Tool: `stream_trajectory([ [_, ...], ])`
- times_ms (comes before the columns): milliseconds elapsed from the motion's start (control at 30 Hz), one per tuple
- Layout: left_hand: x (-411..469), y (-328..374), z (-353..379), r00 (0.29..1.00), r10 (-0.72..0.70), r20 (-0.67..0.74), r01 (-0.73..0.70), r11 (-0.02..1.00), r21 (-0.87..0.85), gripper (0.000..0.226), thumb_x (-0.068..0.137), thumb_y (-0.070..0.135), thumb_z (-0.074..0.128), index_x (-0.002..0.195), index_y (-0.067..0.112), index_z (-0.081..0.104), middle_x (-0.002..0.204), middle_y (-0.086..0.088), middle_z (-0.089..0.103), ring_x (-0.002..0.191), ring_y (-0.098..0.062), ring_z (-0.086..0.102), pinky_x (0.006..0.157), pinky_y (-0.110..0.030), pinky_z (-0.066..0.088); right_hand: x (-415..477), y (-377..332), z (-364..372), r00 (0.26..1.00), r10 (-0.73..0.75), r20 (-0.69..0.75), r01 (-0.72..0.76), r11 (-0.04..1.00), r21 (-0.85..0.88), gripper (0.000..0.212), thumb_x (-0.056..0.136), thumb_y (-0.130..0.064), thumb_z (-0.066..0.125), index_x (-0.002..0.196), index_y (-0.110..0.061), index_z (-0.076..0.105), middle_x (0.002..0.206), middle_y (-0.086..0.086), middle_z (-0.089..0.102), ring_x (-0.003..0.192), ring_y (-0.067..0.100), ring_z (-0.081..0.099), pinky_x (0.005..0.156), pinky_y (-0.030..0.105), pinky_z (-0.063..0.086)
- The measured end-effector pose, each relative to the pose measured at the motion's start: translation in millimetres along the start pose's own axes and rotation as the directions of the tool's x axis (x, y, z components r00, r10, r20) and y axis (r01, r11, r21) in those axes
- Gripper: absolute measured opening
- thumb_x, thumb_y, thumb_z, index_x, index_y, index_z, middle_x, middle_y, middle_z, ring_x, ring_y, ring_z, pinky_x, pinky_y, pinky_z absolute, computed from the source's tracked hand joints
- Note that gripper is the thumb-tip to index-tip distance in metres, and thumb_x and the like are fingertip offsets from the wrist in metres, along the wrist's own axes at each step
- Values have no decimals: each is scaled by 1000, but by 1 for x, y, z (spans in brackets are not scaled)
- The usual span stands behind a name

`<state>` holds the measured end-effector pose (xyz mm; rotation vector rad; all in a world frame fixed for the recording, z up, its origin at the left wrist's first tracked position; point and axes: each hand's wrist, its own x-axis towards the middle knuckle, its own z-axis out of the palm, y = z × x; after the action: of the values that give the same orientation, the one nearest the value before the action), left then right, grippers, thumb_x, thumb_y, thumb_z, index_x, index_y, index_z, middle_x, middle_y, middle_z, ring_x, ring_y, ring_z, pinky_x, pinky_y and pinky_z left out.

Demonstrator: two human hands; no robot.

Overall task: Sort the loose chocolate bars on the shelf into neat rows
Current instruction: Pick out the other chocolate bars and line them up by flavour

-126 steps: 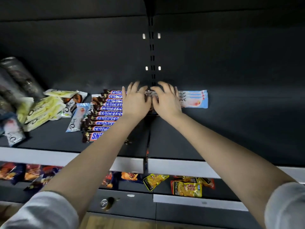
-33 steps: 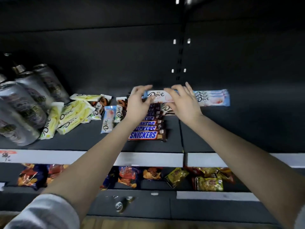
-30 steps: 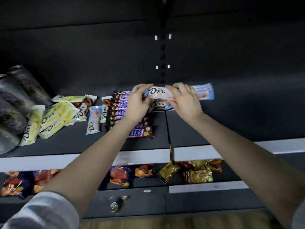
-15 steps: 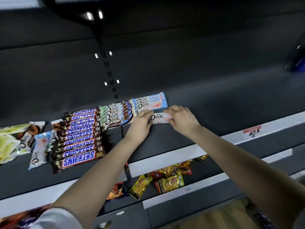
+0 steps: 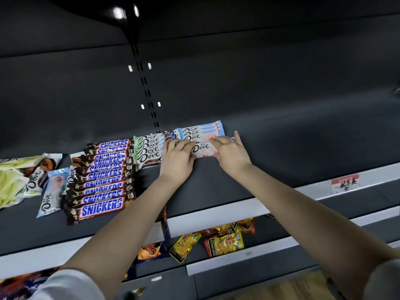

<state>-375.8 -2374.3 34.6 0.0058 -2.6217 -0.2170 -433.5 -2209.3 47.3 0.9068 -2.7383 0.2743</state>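
Hands both on one pink Dove bar (image 5: 202,149): left hand (image 5: 176,161) pinches its left end, right hand (image 5: 230,152) its right end, so each grip is closed on it. Bar sits low on the shelf (image 5: 281,159), just in front of the pink Dove stack (image 5: 201,132). Leftward: green Dove row (image 5: 149,150), then Snickers row (image 5: 101,176). Loose bars (image 5: 50,191) lie jumbled far left.
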Motion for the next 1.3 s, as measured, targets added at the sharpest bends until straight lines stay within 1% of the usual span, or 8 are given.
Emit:
stream_trajectory([
  [200, 2, -5, 9, 990, -138, 26, 140, 986, -89, 39, 89, 16, 53, 127, 19, 54, 130, 4, 55, 123, -26, 39, 110, -39, 19, 19, -5, 14, 999, 32, -8, -31, 993, 110, 52, 93, -6, 47, 142, -18, 34, 147, -2, 36, 137, 15, 26, 115, 32, -1],
  [467, 3, -8, 15, 969, -236, 69, 237, 972, 1, 42, 95, 20, 41, 137, 20, 44, 149, 2, 35, 138, -27, 23, 113, -39, 10, 25, -9, 25, 998, 32, -48, -19, 971, 238, 41, 97, -11, 43, 136, -21, 46, 144, -1, 40, 138, 15, 25, 115, 27, 7],
  [533, 3, -8, 14, 968, -239, 75, 239, 971, 5, 42, 95, 20, 41, 138, 20, 43, 150, 2, 34, 138, -27, 23, 113, -39, 10, 24, -8, 27, 996, 49, -72, -27, 960, 280, 38, 95, -11, 46, 132, -20, 51, 142, 0, 43, 137, 16, 28, 114, 27, 17],
  [667, 2, -8, 14, 967, -239, 90, 238, 971, 21, 42, 97, 20, 37, 139, 19, 40, 151, 1, 31, 139, -28, 22, 114, -42, 11, 20, -8, 30, 968, 187, -169, -114, 923, 368, 29, 89, -13, 58, 116, -19, 65, 132, 1, 51, 128, 18, 38, 99, 29, 42],
  [833, 3, -8, 13, 966, -236, 107, 234, 972, 34, 44, 97, 21, 36, 141, 18, 36, 152, 1, 28, 139, -29, 20, 115, -44, 9, 20, -9, 30, 963, 225, -149, -160, 920, 358, 27, 89, -16, 59, 115, -21, 65, 133, 0, 48, 129, 18, 33, 92, 29, 44],
  [967, 3, -8, 13, 957, -275, 90, 275, 961, 5, 51, 96, 26, 40, 143, 12, 30, 151, -4, 29, 141, -27, 18, 117, -42, 7, 20, -10, 31, 958, 217, -190, -151, 938, 311, 28, 87, -18, 61, 114, -21, 66, 129, 2, 52, 123, 24, 38, 92, 38, 48],
  [1167, 5, -9, 14, 954, -292, 71, 291, 956, 18, 55, 94, 30, 42, 142, 7, 29, 150, -8, 31, 141, -26, 17, 117, -41, 5, 21, -12, 28, 959, 274, -76, -239, 921, 307, 40, 87, -24, 56, 127, -27, 53, 143, 3, 34, 125, 28, 34, 92, 39, 48],
  [1300, 5, -10, 16, 955, -290, 56, 289, 957, 26, 53, 94, 30, 43, 141, 8, 31, 149, -7, 33, 140, -25, 19, 116, -41, 6, 21, -12, 27, 960, 274, -63, -239, 914, 327, 41, 87, -24, 56, 128, -26, 52, 142, 3, 37, 119, 29, 40, 92, 37, 46],
])
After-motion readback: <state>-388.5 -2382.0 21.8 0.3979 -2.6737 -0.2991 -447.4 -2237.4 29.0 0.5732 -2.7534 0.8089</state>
